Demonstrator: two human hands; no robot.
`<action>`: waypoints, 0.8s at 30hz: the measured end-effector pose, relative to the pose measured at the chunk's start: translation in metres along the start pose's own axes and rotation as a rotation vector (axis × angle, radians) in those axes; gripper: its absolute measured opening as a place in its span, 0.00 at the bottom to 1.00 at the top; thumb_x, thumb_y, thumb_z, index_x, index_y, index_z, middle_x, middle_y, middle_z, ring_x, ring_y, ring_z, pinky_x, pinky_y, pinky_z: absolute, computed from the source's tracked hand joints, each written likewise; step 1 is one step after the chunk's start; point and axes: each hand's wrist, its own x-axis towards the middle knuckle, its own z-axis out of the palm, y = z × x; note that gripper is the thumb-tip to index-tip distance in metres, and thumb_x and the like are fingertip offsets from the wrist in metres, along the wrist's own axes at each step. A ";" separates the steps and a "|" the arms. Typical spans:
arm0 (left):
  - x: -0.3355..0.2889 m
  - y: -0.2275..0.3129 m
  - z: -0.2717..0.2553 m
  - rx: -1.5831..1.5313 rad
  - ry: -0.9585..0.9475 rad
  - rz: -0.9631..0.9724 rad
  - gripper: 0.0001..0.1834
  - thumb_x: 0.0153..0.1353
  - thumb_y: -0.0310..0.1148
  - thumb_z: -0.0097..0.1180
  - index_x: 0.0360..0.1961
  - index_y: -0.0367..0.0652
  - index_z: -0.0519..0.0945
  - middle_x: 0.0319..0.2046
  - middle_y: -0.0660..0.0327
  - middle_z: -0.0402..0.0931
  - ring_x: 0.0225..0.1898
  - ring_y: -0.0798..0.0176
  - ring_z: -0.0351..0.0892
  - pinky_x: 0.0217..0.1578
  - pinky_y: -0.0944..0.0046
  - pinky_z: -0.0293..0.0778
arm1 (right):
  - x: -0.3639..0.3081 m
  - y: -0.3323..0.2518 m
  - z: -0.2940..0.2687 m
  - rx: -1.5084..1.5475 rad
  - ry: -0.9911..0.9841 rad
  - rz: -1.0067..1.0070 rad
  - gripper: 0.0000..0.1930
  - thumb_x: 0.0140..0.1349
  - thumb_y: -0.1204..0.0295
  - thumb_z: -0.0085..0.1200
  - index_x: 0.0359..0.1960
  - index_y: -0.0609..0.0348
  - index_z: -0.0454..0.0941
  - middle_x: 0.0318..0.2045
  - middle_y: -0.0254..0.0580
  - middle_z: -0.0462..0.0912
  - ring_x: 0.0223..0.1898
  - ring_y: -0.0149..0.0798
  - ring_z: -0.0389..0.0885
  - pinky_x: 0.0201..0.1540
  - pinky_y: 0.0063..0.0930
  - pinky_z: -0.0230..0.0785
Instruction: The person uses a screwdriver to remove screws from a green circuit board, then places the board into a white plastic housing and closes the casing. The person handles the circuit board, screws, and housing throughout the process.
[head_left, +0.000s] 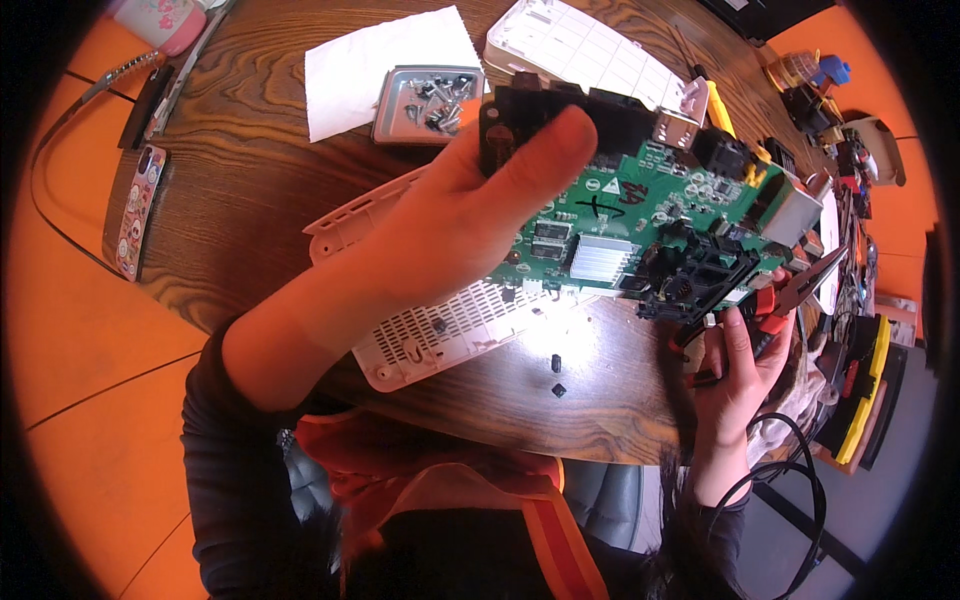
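Note:
My left hand (450,215) is closed on the left end of a green circuit board (590,210), thumb across its near face. The board is tilted up above the table and carries a silver heatsink (602,258), a black socket frame (705,275) and metal connectors along its edge. My right hand (738,375) is below the board's right end, closed around red-and-black-handled pliers (808,283). Their dark jaws point up and right beside the board's edge; whether the tips touch it, I cannot tell. Part of the handles is hidden by my fingers.
Under the board lies a pale perforated cover (400,350), with small black parts (557,364) near it. Behind stand a tray (386,128) of loose components on white paper (345,85), and a white housing (570,45). A phone (142,215) lies left; a black cable (818,490) hangs right.

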 end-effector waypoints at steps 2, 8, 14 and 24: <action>0.000 -0.001 0.003 -0.050 0.078 -0.042 0.22 0.55 0.52 0.53 0.41 0.46 0.73 0.30 0.70 0.72 0.29 0.77 0.69 0.26 0.73 0.66 | 0.000 -0.002 0.000 0.012 -0.004 0.014 0.27 0.54 0.85 0.48 0.57 0.57 0.57 0.38 0.35 0.70 0.16 0.21 0.60 0.15 0.11 0.50; 0.005 -0.002 0.008 -0.339 0.269 -0.296 0.21 0.56 0.51 0.53 0.42 0.46 0.73 0.35 0.66 0.75 0.33 0.73 0.75 0.32 0.67 0.74 | 0.001 -0.005 0.001 0.052 -0.023 0.000 0.28 0.55 0.84 0.47 0.58 0.58 0.55 0.39 0.37 0.70 0.17 0.20 0.62 0.14 0.09 0.51; 0.009 -0.005 -0.003 -0.269 0.240 -0.216 0.23 0.57 0.52 0.50 0.43 0.43 0.72 0.35 0.60 0.77 0.34 0.66 0.78 0.35 0.64 0.76 | 0.005 -0.011 -0.005 0.048 0.008 0.014 0.25 0.57 0.82 0.45 0.57 0.59 0.56 0.37 0.40 0.73 0.23 0.20 0.65 0.16 0.07 0.51; 0.015 0.008 -0.008 -0.143 0.385 -0.107 0.28 0.64 0.55 0.33 0.48 0.41 0.70 0.42 0.56 0.74 0.39 0.61 0.77 0.38 0.62 0.76 | 0.071 0.012 -0.072 -1.217 0.091 -0.332 0.17 0.56 0.67 0.53 0.45 0.63 0.72 0.33 0.53 0.76 0.36 0.51 0.76 0.39 0.36 0.68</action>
